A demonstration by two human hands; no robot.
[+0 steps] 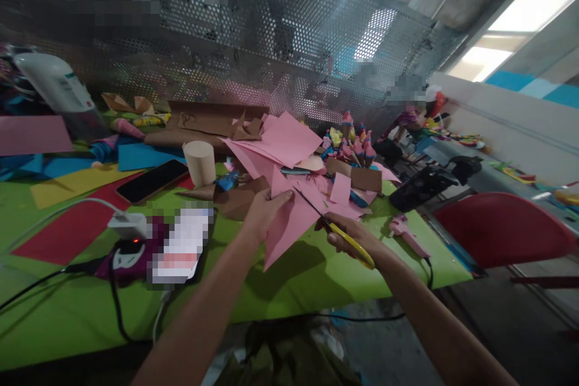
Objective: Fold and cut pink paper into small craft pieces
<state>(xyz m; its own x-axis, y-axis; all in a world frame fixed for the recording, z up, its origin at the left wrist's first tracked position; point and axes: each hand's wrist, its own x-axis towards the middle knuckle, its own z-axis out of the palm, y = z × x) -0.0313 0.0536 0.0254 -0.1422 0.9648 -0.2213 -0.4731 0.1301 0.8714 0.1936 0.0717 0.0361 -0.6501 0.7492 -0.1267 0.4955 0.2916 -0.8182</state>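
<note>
Pink paper (289,226) is held above the green bench (271,300); it looks smooth, with one sharp corner that points down, toward the near edge of the bench. Fingers of the left hand (262,216) are clamped on its left side. Fingers of the right hand (350,234) are closed around the yellow handle of the scissors (355,247), whose blades reach over the paper. Behind, a pile of pink sheets (289,139) leaves little room; open surface lies in front, below the corner.
</note>
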